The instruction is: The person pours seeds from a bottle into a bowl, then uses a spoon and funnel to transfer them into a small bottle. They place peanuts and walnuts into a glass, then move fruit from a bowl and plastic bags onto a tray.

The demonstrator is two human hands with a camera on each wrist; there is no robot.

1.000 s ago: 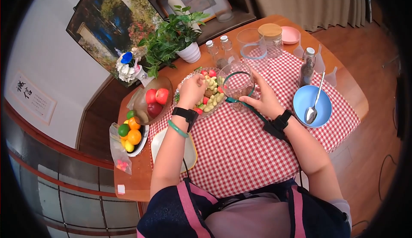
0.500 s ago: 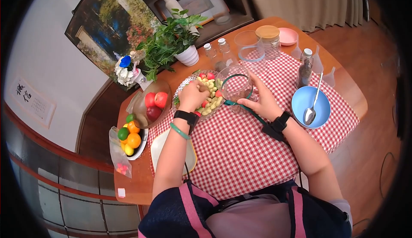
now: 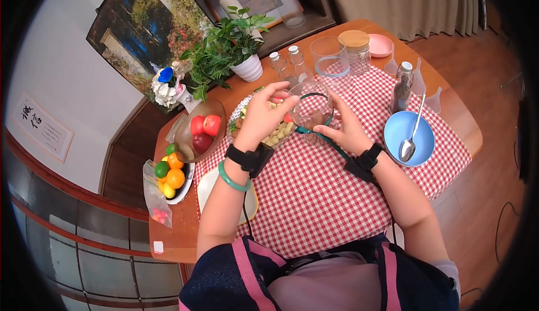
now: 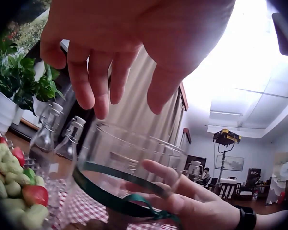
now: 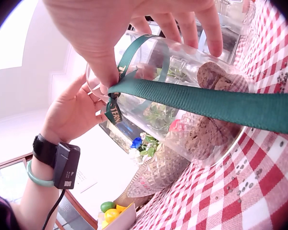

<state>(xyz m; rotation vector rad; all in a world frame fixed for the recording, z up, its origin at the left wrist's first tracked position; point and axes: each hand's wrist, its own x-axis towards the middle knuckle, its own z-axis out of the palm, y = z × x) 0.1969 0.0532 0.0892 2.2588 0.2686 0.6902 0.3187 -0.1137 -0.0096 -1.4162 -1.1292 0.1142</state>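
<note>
My right hand (image 3: 348, 128) grips a clear glass jar (image 5: 182, 127) from its right side, thumb over the green ribbon (image 5: 192, 98) tied around it. Brown lumpy pieces (image 5: 201, 136) lie in the bottom of the jar, which stands on the checked cloth. Over the jar's mouth hovers my left hand (image 4: 129, 43), fingers apart and pointing down, nothing between them. Left of the jar, partly hidden by that hand, is a clear glass bowl (image 3: 234, 113) of peanut-like pods (image 4: 9, 172) and small red fruits (image 4: 35, 195).
A blue bowl (image 3: 394, 123) with a metal spoon (image 3: 407, 149) stands at the right. Swing-top bottles (image 3: 297, 64), another clear container (image 3: 328, 47) and a wooden-lidded jar (image 3: 355, 41) are behind. On the left are a fruit bowl (image 3: 185, 148) and citrus. Dark specks dot the cloth.
My left hand dipped into the bowl of pods, then moved right to the jar's mouth, its fingers now spread. The right hand and the jar have stayed nearly in place.
</note>
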